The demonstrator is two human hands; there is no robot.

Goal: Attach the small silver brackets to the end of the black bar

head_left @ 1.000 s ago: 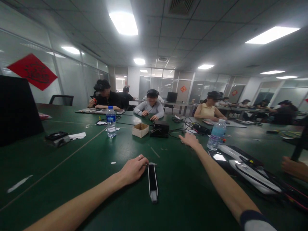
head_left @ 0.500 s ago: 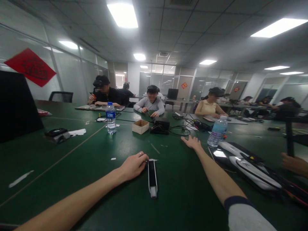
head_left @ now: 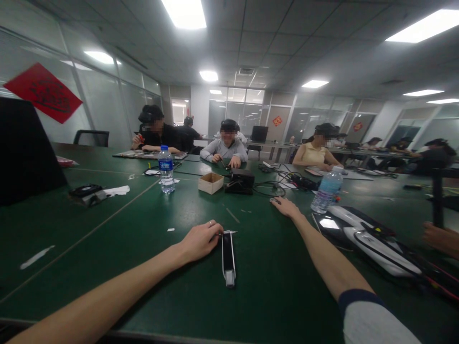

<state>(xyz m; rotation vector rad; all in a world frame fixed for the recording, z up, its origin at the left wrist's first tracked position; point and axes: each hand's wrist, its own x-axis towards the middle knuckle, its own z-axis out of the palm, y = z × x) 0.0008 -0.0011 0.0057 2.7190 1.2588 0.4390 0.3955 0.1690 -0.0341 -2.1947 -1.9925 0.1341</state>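
Observation:
My left hand [head_left: 200,240] rests on the green table [head_left: 150,224], fingers curled at the far end of a narrow black strip with a grey tip [head_left: 228,258]. Whether it grips that end is hidden. My right hand [head_left: 286,207] is stretched far out and lies flat on the table, fingers apart, holding nothing. It is close to a water bottle [head_left: 326,189] and a tangle of black cables [head_left: 272,187].
A second water bottle [head_left: 166,169], a small cardboard box [head_left: 211,182] and a black device [head_left: 240,181] stand mid-table. Black-and-white gear [head_left: 373,236] lies at the right, beside another person's hand [head_left: 439,237]. A dark screen [head_left: 25,153] stands at the left. Several people sit opposite.
My right hand has come down from the air and drawn back a little, and lies flat on the table. The left hand and strip have not moved. The view tilted slightly.

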